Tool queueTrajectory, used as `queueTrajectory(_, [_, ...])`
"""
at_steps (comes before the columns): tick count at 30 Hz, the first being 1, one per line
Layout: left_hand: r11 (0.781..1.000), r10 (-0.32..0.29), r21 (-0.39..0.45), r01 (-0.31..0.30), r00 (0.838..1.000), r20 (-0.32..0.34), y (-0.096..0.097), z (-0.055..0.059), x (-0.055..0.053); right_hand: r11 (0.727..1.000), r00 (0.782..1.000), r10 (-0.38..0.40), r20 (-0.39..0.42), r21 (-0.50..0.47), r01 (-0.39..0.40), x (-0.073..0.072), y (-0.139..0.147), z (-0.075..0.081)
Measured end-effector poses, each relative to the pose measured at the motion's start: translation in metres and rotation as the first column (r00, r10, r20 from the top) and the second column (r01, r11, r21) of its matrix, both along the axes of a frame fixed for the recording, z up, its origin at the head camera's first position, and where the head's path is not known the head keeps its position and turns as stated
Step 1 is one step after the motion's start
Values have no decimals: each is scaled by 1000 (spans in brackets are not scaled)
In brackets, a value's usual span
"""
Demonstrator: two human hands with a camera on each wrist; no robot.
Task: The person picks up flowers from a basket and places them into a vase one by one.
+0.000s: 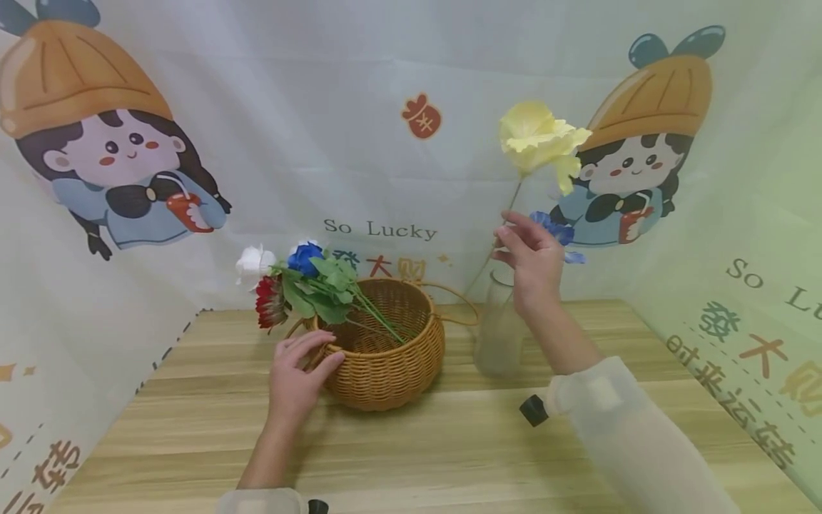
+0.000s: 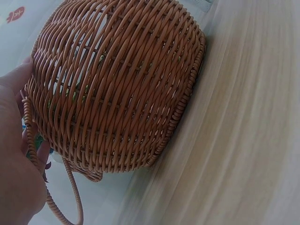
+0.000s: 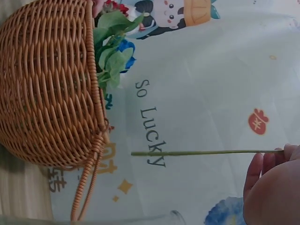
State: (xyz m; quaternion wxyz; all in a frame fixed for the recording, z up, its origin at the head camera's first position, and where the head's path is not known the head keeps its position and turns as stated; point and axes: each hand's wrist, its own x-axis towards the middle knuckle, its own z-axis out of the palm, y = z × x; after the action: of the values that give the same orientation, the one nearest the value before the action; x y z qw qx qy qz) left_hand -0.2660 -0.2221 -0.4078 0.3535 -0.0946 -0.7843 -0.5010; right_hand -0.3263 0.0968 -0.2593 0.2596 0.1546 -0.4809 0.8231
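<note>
A wooden table [image 1: 449, 442] carries all items and is enclosed on three sides by a printed fabric backdrop [image 1: 359, 143] bearing cartoon figures and the words "So Lucky".

The wicker basket [image 1: 385, 357] stands upright near the table centre, its handle folded down toward the right. It contains a bunch of artificial flowers [image 1: 302, 285]: one white, one red and one blue bloom with green leaves. The stems lie inside the basket; the heads lean out over the left rim.

The glass vase [image 1: 497, 335] stands upright just to the right of the basket, close to the folded handle. Its contents cannot be determined because the right hand covers the mouth.

The yellow flower [image 1: 539, 139] is held in the air above the vase, its thin stem slanting down toward the vase mouth. A small blue flower shows just behind the right hand.

Right hand [image 1: 533, 257]: grip closed on the yellow flower, stem pinched between the fingertips.

Left hand [image 1: 295, 375]: grip released; fingers spread and resting against the basket's left wall and rim.
</note>
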Motion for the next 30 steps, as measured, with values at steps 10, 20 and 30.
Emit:
queueTrajectory(10, [1000, 3, -2, -3, 1000, 13, 0, 1, 0, 990, 990, -137, -36, 9, 137, 7, 13, 12])
queueTrajectory(20, [1000, 2, -9, -2, 1000, 14, 0, -2, 0, 976, 975, -219, -51, -20, 218, 7, 24, 19])
queueTrajectory(30, [1000, -2, -4, 2, 1000, 19, 0, 0, 0, 962, 964, -267, -7, 59, 267, 1, 33, 17])
